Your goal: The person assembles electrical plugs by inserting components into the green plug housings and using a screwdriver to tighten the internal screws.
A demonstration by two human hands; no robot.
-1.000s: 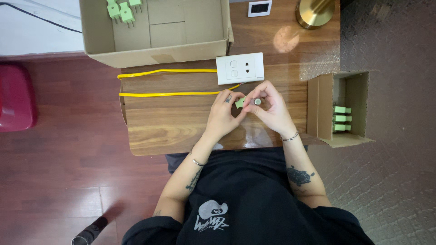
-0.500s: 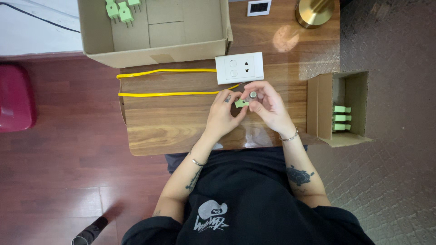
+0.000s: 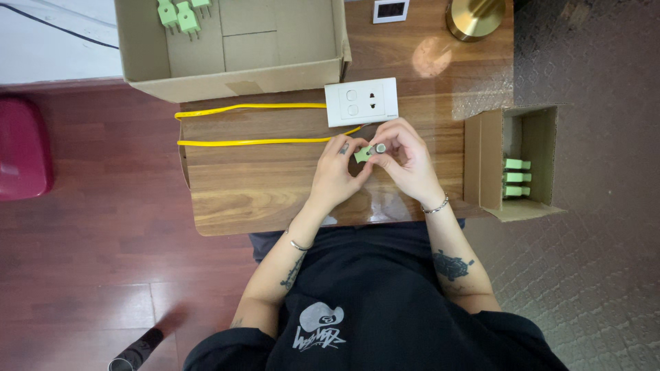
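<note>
Both hands meet over the wooden table (image 3: pixel 261 185). My left hand (image 3: pixel 337 175) pinches a small green plug (image 3: pixel 362 154) from the left. My right hand (image 3: pixel 405 161) holds the same plug from the right, its fingertips on a small silvery round part (image 3: pixel 379 148) at the plug's end. A white socket plate (image 3: pixel 361 101) lies just beyond the hands, with a yellow cable (image 3: pixel 254 125) looped out to its left.
A large open cardboard box (image 3: pixel 234 41) at the table's far edge holds green plugs (image 3: pixel 180 15). A smaller cardboard box (image 3: pixel 515 161) at the right holds more green plugs (image 3: pixel 517 177). A brass lamp base (image 3: pixel 474 17) and a small white device (image 3: pixel 390 9) stand far right.
The hands stay together over the same spot; the fingers have shifted slightly around the plug. Nothing else has moved.
</note>
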